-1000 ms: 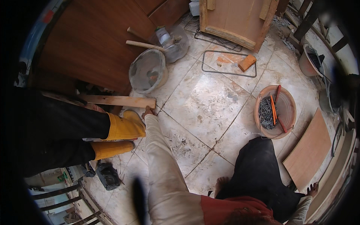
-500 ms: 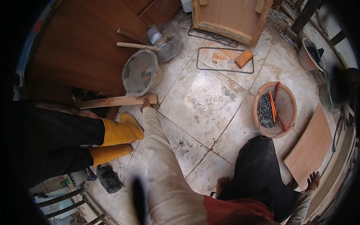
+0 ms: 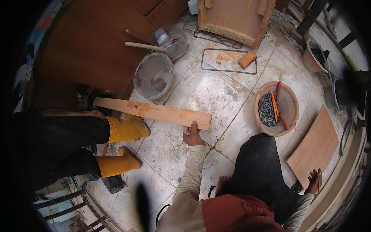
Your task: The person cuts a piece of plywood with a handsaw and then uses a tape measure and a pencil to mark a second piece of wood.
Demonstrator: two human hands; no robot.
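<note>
My left hand (image 3: 193, 136) grips a long wooden plank (image 3: 154, 111) near its right end, thumb on top and fingers beneath. The plank stretches left past a co-worker's yellow boots (image 3: 129, 129); its far end reaches a dark spot by the brown panel, where I cannot make out what supports it. At the lower right, my right hand (image 3: 313, 181) is beside a thin plywood sheet (image 3: 315, 145), some fingers raised. A thin orange stick, pencil-like, shows in it, below the thumb.
A clay-coloured bowl (image 3: 295, 102) of nails, with orange- and red-handled tools, stands before my dark-clothed knee. Beyond the plank are a grey bucket (image 3: 145, 83) and a clear tub. A brick (image 3: 247, 60) lies by a bent metal frame (image 3: 208, 70). More buckets stand far right.
My left hand has drawn the plank to the right and nearer me, away from the grey bucket. A thin orange stick now shows in my right hand. The co-worker's nearer boot has shifted.
</note>
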